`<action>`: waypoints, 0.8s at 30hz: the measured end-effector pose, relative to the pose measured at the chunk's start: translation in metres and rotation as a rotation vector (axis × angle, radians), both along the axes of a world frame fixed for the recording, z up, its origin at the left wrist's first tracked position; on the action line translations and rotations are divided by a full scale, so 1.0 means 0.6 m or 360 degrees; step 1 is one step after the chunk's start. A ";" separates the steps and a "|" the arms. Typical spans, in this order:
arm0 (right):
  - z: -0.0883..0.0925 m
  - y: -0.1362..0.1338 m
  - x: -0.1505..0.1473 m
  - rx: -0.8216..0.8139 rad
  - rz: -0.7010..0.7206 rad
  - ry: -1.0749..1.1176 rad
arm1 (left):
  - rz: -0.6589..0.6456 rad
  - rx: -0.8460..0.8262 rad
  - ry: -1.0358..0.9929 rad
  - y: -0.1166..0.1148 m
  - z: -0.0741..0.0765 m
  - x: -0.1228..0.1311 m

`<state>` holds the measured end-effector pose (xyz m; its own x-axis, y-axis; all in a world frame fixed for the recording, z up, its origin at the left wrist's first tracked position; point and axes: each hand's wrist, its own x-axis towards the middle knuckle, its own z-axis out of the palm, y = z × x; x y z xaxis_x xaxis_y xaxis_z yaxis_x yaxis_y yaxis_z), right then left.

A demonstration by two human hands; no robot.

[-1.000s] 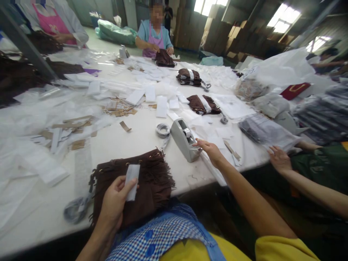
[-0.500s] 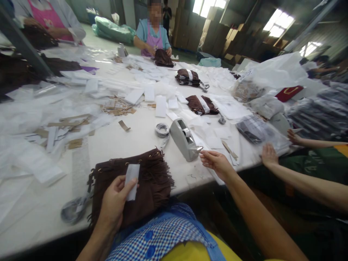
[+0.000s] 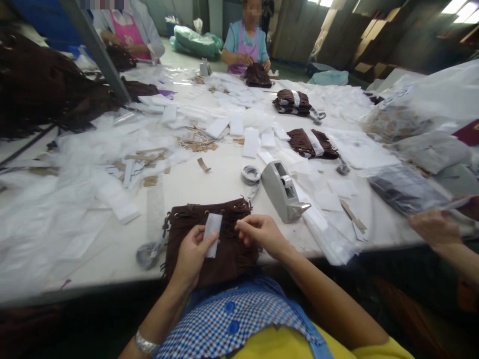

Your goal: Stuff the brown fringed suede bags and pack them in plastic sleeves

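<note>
A: Grip status?
B: White slip (image 3: 213, 227) is pinched in left hand (image 3: 192, 250), thumb over curled fingers. Right hand (image 3: 262, 234): fingertips nearly closed; whether anything's held can't be told.
A: Brown fringed bag (image 3: 232, 265)?
B: Laid flat beneath both, on counter's (image 3: 185, 182) near edge. Probably soft, light; best taken by body, not fringe. Tape dispenser (image 3: 274, 185) stands beyond.

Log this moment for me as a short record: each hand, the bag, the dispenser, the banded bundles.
Left hand: pinching a white slip over the bag
Right hand: fingertips pinched right of the slip; anything held is too small to tell
Brown fringed bag: lying at the table's near edge
Tape dispenser: upright, beyond the right hand
Banded brown bundles: two, beyond the dispenser
</note>
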<state>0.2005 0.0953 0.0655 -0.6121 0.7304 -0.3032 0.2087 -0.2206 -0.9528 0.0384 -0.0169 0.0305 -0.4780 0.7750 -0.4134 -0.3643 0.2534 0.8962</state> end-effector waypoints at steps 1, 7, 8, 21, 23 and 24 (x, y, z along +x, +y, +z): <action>0.000 0.002 -0.030 -0.0025 0.0061 0.0024 | -0.0006 0.0015 0.0007 -0.001 -0.001 0.000; -0.016 0.029 -0.106 0.0013 0.0338 -0.0254 | -0.0016 0.0126 -0.0031 -0.007 -0.010 -0.003; -0.017 0.031 -0.105 0.0057 0.0363 -0.0316 | -0.0020 0.0129 -0.0040 -0.007 -0.011 -0.003; -0.032 0.012 -0.083 -0.0387 0.0334 0.0096 | -0.0087 0.0028 -0.0170 -0.015 0.003 -0.016; -0.043 0.005 -0.084 -0.0439 0.0272 0.0128 | -0.0136 0.0005 -0.0174 -0.014 -0.007 -0.021; -0.048 0.004 -0.086 -0.0441 0.0235 0.0099 | -0.0183 -0.0012 -0.0188 -0.013 -0.015 -0.023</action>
<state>0.1487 0.0974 0.0367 -0.7290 0.5272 -0.4366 0.2008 -0.4450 -0.8727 0.0245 -0.0248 0.0218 -0.3339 0.8186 -0.4674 -0.4350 0.3060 0.8468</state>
